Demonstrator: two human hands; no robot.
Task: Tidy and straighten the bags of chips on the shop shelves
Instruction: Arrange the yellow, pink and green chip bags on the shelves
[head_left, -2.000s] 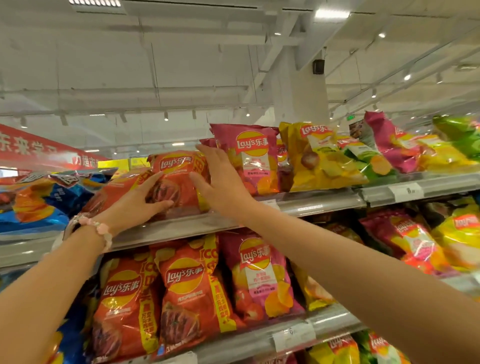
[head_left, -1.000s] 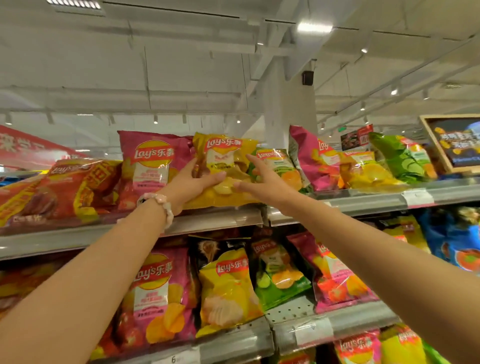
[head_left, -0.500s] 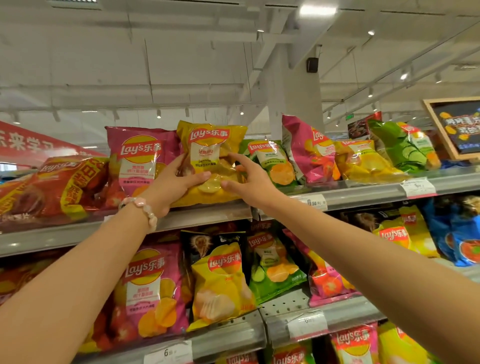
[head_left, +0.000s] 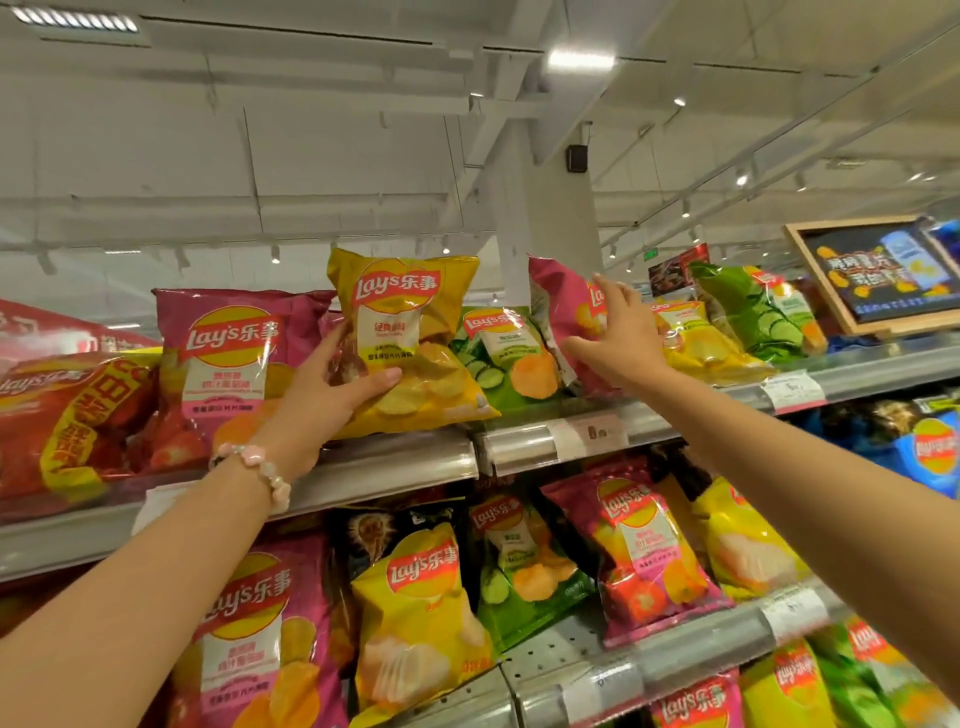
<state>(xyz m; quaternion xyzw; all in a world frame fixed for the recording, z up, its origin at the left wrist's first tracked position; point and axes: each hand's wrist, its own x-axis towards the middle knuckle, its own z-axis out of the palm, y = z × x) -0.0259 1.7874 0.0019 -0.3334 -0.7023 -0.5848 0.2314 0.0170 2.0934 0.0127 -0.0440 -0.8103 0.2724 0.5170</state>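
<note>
Change: since half a second ago the right hand (head_left: 618, 345) has left the yellow bag (head_left: 410, 338) and reached to the pink bag (head_left: 563, 317) further right.
Left hand (head_left: 327, 395): grips the yellow bag's lower left side, thumb across the front, fingers (head_left: 332, 345) curled behind; the bag stands upright on the top shelf (head_left: 395, 462).
Right hand: fingers spread and straight, palm against the tilted pink bag, nothing gripped.
Wrist: pink bead bracelet (head_left: 260, 467) on the left arm.
Shelf: metal edge with price tags (head_left: 792, 389); a green bag (head_left: 506, 353) sits between the yellow and pink ones.
Room: white ceiling with lights; framed sign (head_left: 883, 275) at right.
</note>
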